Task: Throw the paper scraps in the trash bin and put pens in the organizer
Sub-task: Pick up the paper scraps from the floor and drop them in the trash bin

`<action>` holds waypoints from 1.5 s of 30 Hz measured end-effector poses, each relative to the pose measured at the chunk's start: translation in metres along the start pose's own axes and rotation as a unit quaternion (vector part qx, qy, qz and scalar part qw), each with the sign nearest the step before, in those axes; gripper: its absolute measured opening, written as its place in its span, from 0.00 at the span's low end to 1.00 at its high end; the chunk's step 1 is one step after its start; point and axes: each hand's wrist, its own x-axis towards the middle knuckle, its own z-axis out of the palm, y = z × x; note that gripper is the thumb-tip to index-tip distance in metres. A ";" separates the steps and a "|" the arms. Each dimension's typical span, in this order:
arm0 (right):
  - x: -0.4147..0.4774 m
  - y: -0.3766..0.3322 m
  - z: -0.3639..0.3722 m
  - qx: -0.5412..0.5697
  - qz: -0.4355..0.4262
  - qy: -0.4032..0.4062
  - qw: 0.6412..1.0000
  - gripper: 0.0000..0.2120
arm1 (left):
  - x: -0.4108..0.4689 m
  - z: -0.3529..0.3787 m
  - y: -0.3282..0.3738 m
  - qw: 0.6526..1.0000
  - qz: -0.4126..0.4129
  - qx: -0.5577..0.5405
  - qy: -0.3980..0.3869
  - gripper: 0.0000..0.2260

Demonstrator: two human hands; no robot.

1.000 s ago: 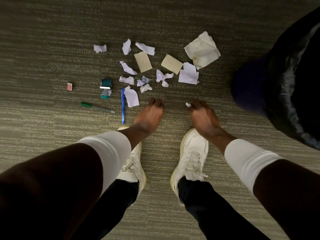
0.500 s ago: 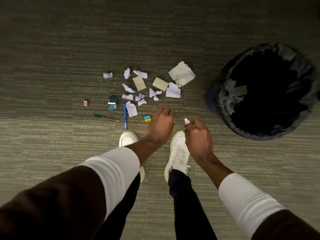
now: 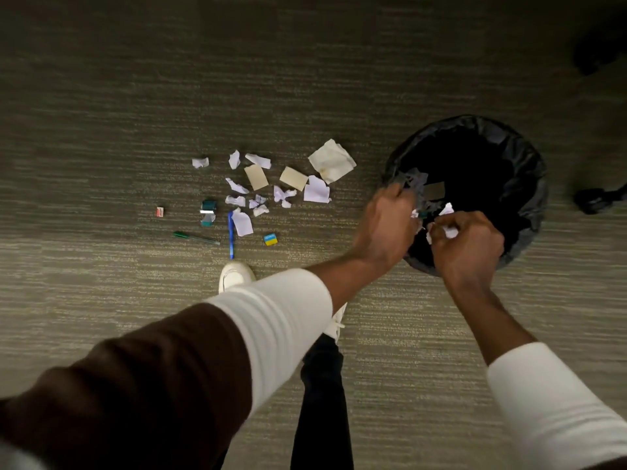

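Head view: both the left hand [image 3: 386,225] and right hand [image 3: 466,244] pinch white scraps [image 3: 449,232] over the trash bin [image 3: 529,171]; most floor scraps [image 3: 317,193], the blue pen [image 3: 231,237] and green pen [image 3: 195,237] remain.

Grey-green carpet [image 3: 135,96] with fine pale horizontal streaks filling the whole view, dim light fading toward the darker far edge, a dark chair caster [image 3: 592,200] sitting at the right, another dark shape [image 3: 600,50] blurring into the upper right corner

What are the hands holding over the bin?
Both the right hand and left hand pinch small white paper scraps at their fingertips, above the trash bin.
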 end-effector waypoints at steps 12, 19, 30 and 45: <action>0.005 0.012 0.000 -0.024 0.025 -0.013 0.999 0.14 | 0.008 0.032 0.007 0.997 0.032 0.045 -0.045 0.22; -0.024 -0.032 0.022 0.065 -0.105 -0.011 0.992 0.10 | -0.005 -0.007 -0.052 0.999 -0.004 0.027 0.041 0.11; -0.017 -0.113 0.141 -0.048 -0.129 -0.218 0.966 0.24 | -0.038 -0.052 -0.239 0.970 -0.175 0.163 -0.040 0.30; 0.039 -0.115 0.364 -0.064 -0.085 -0.209 0.972 0.53 | 0.017 -0.002 -0.417 0.938 -0.236 0.248 -0.048 0.60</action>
